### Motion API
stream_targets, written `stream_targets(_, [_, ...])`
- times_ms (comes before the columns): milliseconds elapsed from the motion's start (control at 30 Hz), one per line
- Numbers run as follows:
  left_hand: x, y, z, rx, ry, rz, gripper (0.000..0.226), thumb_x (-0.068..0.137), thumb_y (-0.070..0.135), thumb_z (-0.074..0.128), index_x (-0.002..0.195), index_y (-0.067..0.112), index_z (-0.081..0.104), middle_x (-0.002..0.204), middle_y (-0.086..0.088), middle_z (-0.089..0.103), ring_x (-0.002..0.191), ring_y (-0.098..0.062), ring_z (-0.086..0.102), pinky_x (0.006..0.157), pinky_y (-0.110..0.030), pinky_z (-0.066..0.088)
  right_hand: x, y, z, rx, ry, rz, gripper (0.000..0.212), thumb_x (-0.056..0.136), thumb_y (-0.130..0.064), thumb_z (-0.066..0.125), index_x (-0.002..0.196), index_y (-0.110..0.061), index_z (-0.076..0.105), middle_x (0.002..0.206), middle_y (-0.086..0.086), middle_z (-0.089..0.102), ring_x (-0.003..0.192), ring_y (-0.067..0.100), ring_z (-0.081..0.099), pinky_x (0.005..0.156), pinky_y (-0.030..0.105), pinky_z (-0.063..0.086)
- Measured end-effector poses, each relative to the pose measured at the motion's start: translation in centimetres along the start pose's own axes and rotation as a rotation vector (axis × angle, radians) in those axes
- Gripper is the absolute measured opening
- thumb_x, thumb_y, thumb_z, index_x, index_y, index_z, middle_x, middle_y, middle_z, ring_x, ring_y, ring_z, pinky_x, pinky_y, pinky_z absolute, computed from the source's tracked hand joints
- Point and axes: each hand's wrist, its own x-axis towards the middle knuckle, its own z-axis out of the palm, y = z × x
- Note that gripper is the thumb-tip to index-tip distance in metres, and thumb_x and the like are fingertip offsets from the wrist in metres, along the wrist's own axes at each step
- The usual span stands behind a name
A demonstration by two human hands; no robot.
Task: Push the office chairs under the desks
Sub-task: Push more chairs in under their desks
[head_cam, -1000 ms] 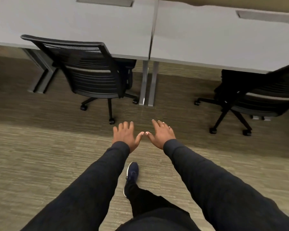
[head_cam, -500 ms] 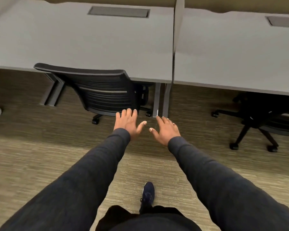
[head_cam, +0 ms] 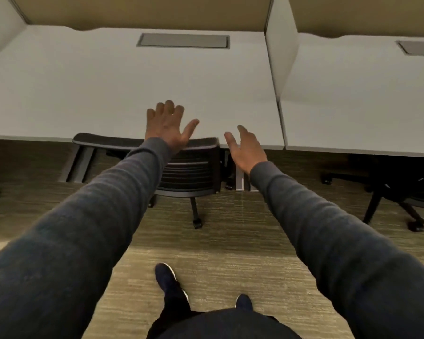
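Note:
A black mesh office chair (head_cam: 191,172) stands at the front edge of the left white desk (head_cam: 84,89), its seat hidden beneath the desktop and its backrest top level with the edge. My left hand (head_cam: 168,124) is open with fingers spread, just above the top rail of that backrest. My right hand (head_cam: 246,149) is open too, hovering off the chair's right corner and touching nothing. A second black chair (head_cam: 399,192) sits partly under the right desk (head_cam: 365,101), its wheeled base sticking out.
A white divider panel (head_cam: 279,52) separates the two desks. Grey cable hatches (head_cam: 183,40) are set into the desktops. Desk legs (head_cam: 80,163) stand at the left and at the middle (head_cam: 242,181). My feet (head_cam: 165,277) are on the striped carpet.
I have stepped closer to the left desk. Both hands have risen and reached forward from over the floor to the chair's backrest top. The chair now looks further under the desk.

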Motion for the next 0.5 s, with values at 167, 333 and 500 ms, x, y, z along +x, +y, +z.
stream_targets(167, [3.2,-13.0,1.7,0.015,-0.304,-0.218,0.079,0.096,0.07,0.018,0.129,0.013,0.061,0.134,-0.017,0.054,0.124,-0.036,0.047,0.103,-0.051,0.032,5.1,-8.1,5.5,-0.1,-0.08,0.103,0.078,0.096,-0.07,0.034,0.149,-0.014,0.042,0.15,0.016,0.044,0.135,0.035,0.043,0.112,0.044,0.034])
stream_targets(333, [3.0,-22.4,4.8,0.082,-0.672,-0.406,0.091,0.091,0.079,0.019,0.145,0.012,0.048,0.15,-0.017,0.043,0.136,-0.037,0.039,0.112,-0.052,0.024,5.8,-10.0,9.5,-0.402,-0.058,0.315,0.083,0.092,-0.074,0.026,0.141,-0.012,0.05,0.142,0.018,0.047,0.127,0.042,0.043,0.103,0.049,0.037])
stream_targets(500, [3.3,-25.3,6.5,-0.039,-0.807,-0.41,0.087,0.081,0.081,0.033,0.135,0.016,0.057,0.139,-0.013,0.056,0.123,-0.034,0.052,0.103,-0.047,0.04,6.3,-10.6,9.6,-0.411,-0.018,0.446,0.082,0.09,-0.075,0.031,0.141,-0.013,0.049,0.139,0.019,0.044,0.123,0.04,0.049,0.099,0.048,0.045])
